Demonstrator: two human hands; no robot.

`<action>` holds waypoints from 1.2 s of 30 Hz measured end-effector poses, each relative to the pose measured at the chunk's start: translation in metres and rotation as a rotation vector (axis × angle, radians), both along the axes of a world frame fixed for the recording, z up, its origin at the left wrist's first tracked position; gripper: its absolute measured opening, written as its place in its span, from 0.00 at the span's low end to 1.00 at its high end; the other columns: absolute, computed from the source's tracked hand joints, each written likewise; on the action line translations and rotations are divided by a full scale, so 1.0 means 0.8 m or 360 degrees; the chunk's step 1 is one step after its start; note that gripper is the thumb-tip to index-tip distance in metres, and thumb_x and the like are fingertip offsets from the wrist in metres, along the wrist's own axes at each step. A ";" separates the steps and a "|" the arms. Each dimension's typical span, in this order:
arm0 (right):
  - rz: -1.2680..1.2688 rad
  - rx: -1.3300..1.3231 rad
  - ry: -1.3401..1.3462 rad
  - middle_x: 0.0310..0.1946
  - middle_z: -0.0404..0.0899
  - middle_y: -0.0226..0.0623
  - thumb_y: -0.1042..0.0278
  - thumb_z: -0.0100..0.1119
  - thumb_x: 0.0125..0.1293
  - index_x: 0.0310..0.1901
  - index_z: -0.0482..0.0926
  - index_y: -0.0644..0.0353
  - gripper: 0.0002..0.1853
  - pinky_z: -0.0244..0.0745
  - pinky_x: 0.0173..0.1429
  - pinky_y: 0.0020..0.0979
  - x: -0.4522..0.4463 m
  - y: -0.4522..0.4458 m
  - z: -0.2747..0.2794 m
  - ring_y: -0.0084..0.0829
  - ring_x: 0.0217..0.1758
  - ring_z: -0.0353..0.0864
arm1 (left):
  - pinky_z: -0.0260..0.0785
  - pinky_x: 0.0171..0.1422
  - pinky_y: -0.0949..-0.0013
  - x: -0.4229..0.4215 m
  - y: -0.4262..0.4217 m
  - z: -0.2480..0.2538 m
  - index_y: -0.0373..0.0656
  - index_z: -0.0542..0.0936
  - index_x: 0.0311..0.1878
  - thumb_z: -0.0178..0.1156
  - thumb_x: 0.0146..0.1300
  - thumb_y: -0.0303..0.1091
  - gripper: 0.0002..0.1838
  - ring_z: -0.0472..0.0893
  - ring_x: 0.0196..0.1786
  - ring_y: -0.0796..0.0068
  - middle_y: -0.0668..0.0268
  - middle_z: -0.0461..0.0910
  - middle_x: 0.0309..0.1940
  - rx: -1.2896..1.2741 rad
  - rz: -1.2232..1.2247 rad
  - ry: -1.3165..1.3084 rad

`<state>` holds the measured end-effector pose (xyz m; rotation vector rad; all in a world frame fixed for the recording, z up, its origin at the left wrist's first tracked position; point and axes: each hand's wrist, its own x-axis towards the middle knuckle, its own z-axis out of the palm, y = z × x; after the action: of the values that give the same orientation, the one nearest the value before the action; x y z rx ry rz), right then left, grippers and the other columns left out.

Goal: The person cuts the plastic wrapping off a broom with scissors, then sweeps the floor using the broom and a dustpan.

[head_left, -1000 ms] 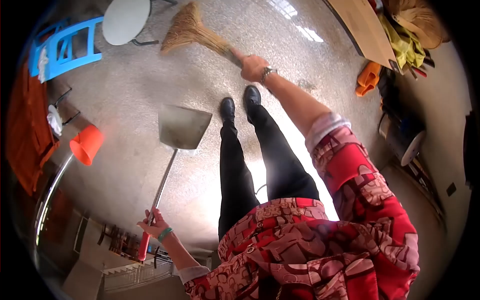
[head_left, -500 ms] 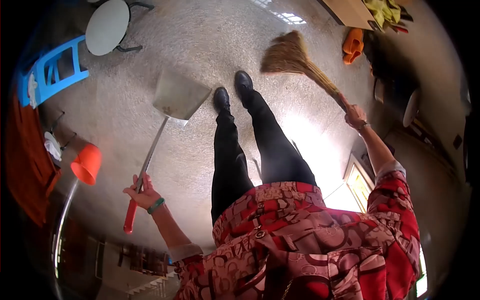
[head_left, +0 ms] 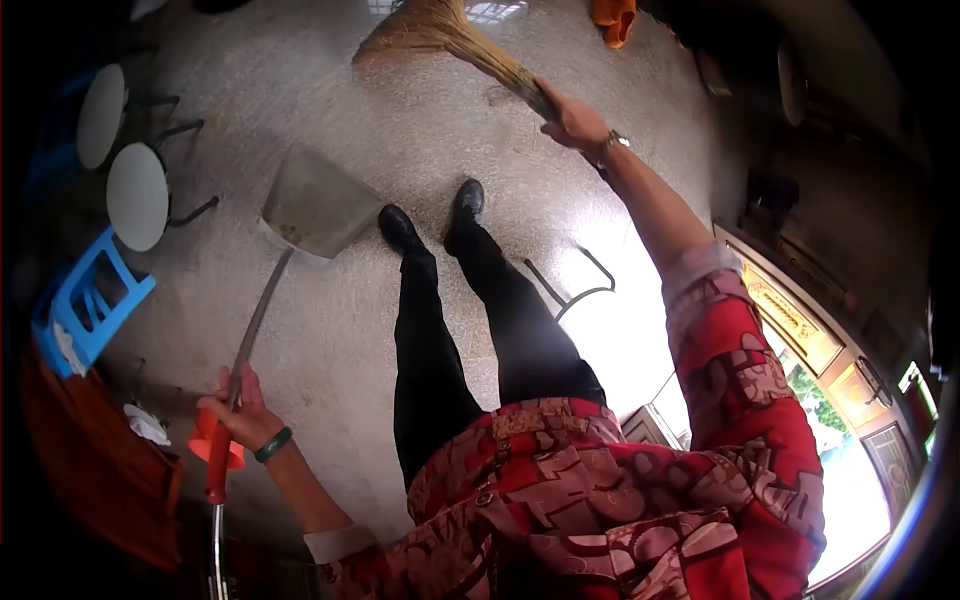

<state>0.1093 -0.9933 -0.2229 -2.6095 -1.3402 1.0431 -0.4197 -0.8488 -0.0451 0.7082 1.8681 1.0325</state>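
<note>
My left hand (head_left: pixel 248 412) grips the red-ended handle of a long-handled dustpan (head_left: pixel 322 205), its fingers loosely around the shaft. The pan lies on the floor left of my shoes, with a few dark specks in it. My right hand (head_left: pixel 578 122) is closed on the handle of a straw broom (head_left: pixel 430 30). The broom's bristle head spreads out at the top edge, partly cut off and beyond the pan. Directly behind my left hand shows an orange-red cup-shaped piece (head_left: pixel 230 455) with a metal pole below it.
Two round-topped stools (head_left: pixel 138 197) and a blue plastic stool (head_left: pixel 95 305) line the left side, above brown wooden furniture (head_left: pixel 90 470). Orange slippers (head_left: pixel 613 20) lie at the top right. A dark metal leg frame (head_left: pixel 590 290) stands near my right leg. The door (head_left: pixel 860 390) at right is bright.
My right hand has swung the broom left and farther forward, toward the top edge. The dustpan has shifted slightly left in view, still in my left hand. The view has turned, showing more of the door.
</note>
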 end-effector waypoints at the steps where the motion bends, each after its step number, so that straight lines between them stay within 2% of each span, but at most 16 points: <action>1: -0.0044 0.0011 -0.0024 0.36 0.77 0.51 0.69 0.52 0.48 0.66 0.50 0.36 0.40 0.73 0.41 0.45 0.009 -0.012 0.006 0.49 0.39 0.79 | 0.68 0.58 0.54 0.002 -0.010 0.011 0.39 0.63 0.36 0.53 0.60 0.56 0.26 0.73 0.52 0.45 0.41 0.65 0.55 0.0020 -0.0080 -0.0082; 5: -0.0284 -0.0048 0.0145 0.36 0.78 0.52 0.70 0.52 0.49 0.66 0.51 0.38 0.40 0.73 0.41 0.45 0.048 -0.111 -0.028 0.50 0.39 0.78 | 0.69 0.57 0.56 0.077 0.000 0.002 0.40 0.62 0.36 0.51 0.63 0.52 0.22 0.74 0.52 0.46 0.43 0.66 0.56 -0.0029 -0.0334 -0.0077; 7: -0.0426 -0.0319 0.0164 0.36 0.77 0.53 0.71 0.52 0.48 0.65 0.53 0.39 0.39 0.72 0.41 0.46 0.042 -0.178 0.000 0.51 0.38 0.78 | 0.70 0.56 0.58 0.119 0.004 -0.006 0.38 0.62 0.37 0.51 0.63 0.50 0.21 0.75 0.51 0.46 0.43 0.66 0.56 -0.0029 -0.0405 -0.0048; 9: -0.0642 -0.0388 0.0276 0.33 0.78 0.51 0.71 0.55 0.48 0.65 0.54 0.41 0.40 0.74 0.38 0.43 0.025 -0.245 0.028 0.48 0.36 0.79 | 0.71 0.55 0.58 0.157 0.004 -0.008 0.36 0.62 0.38 0.51 0.63 0.49 0.21 0.76 0.49 0.47 0.44 0.67 0.55 -0.0022 -0.0534 0.0018; 11: -0.0962 -0.0430 0.0625 0.29 0.77 0.46 0.71 0.59 0.48 0.66 0.52 0.44 0.42 0.75 0.32 0.36 0.010 -0.282 0.068 0.39 0.29 0.79 | 0.72 0.53 0.59 0.198 0.004 -0.015 0.35 0.62 0.39 0.51 0.64 0.48 0.21 0.77 0.47 0.49 0.46 0.69 0.53 -0.0007 -0.0613 0.0042; 12: -0.0987 -0.0422 0.0630 0.29 0.77 0.46 0.71 0.59 0.48 0.66 0.52 0.44 0.42 0.75 0.32 0.36 0.005 -0.302 0.075 0.39 0.29 0.79 | 0.72 0.53 0.59 0.214 0.004 -0.021 0.35 0.63 0.39 0.51 0.63 0.48 0.22 0.77 0.46 0.50 0.47 0.70 0.52 -0.0018 -0.0666 0.0047; 14: -0.1138 -0.0142 0.0671 0.27 0.75 0.41 0.70 0.61 0.50 0.67 0.51 0.46 0.43 0.73 0.25 0.30 -0.005 -0.332 0.085 0.29 0.23 0.75 | 0.73 0.49 0.63 0.245 0.007 -0.033 0.35 0.65 0.43 0.51 0.63 0.50 0.23 0.78 0.45 0.55 0.51 0.72 0.50 -0.0038 -0.0781 0.0000; 16: -0.1365 -0.0158 0.0742 0.28 0.75 0.41 0.69 0.60 0.51 0.67 0.50 0.46 0.42 0.73 0.24 0.29 -0.019 -0.346 0.103 0.28 0.21 0.74 | 0.73 0.48 0.65 0.270 0.007 -0.039 0.34 0.65 0.45 0.51 0.63 0.50 0.24 0.79 0.44 0.57 0.52 0.72 0.49 -0.0047 -0.0860 0.0012; 18: -0.1698 -0.0160 0.0892 0.30 0.73 0.40 0.67 0.60 0.54 0.68 0.49 0.47 0.41 0.71 0.21 0.27 -0.022 -0.355 0.100 0.25 0.19 0.72 | 0.73 0.44 0.69 0.307 0.001 -0.045 0.33 0.66 0.49 0.52 0.63 0.51 0.27 0.80 0.40 0.62 0.55 0.73 0.48 -0.0064 -0.0892 -0.0003; 19: -0.1899 -0.0015 0.1081 0.29 0.71 0.37 0.67 0.59 0.55 0.69 0.42 0.46 0.44 0.71 0.20 0.27 -0.024 -0.360 0.092 0.25 0.17 0.71 | 0.73 0.44 0.69 0.325 -0.003 -0.048 0.33 0.66 0.49 0.52 0.63 0.51 0.27 0.80 0.40 0.62 0.55 0.73 0.48 -0.0066 -0.0918 0.0008; 25: -0.2765 0.0489 0.1379 0.30 0.68 0.39 0.70 0.57 0.56 0.52 0.55 0.50 0.25 0.71 0.16 0.32 -0.071 -0.324 0.015 0.31 0.17 0.72 | 0.71 0.40 0.75 0.394 -0.037 -0.067 0.33 0.71 0.44 0.54 0.62 0.50 0.24 0.80 0.35 0.68 0.57 0.75 0.41 -0.0024 -0.1188 0.0024; 27: -0.2936 0.0664 0.1572 0.32 0.68 0.41 0.72 0.58 0.55 0.54 0.54 0.50 0.28 0.72 0.16 0.34 -0.118 -0.304 0.008 0.33 0.17 0.73 | 0.71 0.39 0.76 0.412 -0.051 -0.073 0.34 0.71 0.44 0.54 0.62 0.50 0.24 0.79 0.35 0.70 0.58 0.74 0.40 0.0008 -0.1239 0.0057; 29: -0.2868 0.0512 0.1508 0.32 0.69 0.42 0.73 0.57 0.55 0.56 0.51 0.49 0.31 0.72 0.17 0.36 -0.171 -0.272 0.008 0.33 0.17 0.73 | 0.70 0.39 0.74 0.425 -0.055 -0.082 0.34 0.71 0.43 0.54 0.62 0.50 0.24 0.79 0.35 0.69 0.58 0.74 0.38 0.0019 -0.1258 0.0144; 33: -0.2790 0.0345 0.1890 0.30 0.70 0.41 0.71 0.57 0.56 0.66 0.40 0.43 0.42 0.71 0.18 0.33 -0.225 -0.209 0.077 0.31 0.16 0.72 | 0.72 0.43 0.72 0.431 -0.069 -0.094 0.36 0.70 0.45 0.53 0.62 0.52 0.25 0.80 0.36 0.67 0.58 0.74 0.43 0.0000 -0.1523 0.0237; 35: -0.2799 0.0282 0.2209 0.29 0.70 0.39 0.70 0.59 0.56 0.67 0.36 0.40 0.46 0.69 0.17 0.32 -0.239 -0.194 0.099 0.29 0.16 0.72 | 0.69 0.45 0.69 0.436 -0.076 -0.096 0.34 0.71 0.41 0.55 0.61 0.51 0.24 0.79 0.38 0.67 0.59 0.75 0.37 -0.0015 -0.1638 0.0175; 36: -0.2758 0.0312 0.2331 0.28 0.71 0.38 0.68 0.58 0.57 0.67 0.40 0.40 0.42 0.69 0.17 0.30 -0.237 -0.184 0.115 0.28 0.18 0.73 | 0.69 0.45 0.68 0.443 -0.073 -0.088 0.36 0.72 0.40 0.56 0.60 0.52 0.24 0.78 0.38 0.67 0.60 0.75 0.37 -0.0065 -0.1665 0.0172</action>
<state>-0.0802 -1.1405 -0.1305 -1.0668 0.8999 1.3853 -0.0657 -0.9072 -0.1157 1.4995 1.2715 0.2688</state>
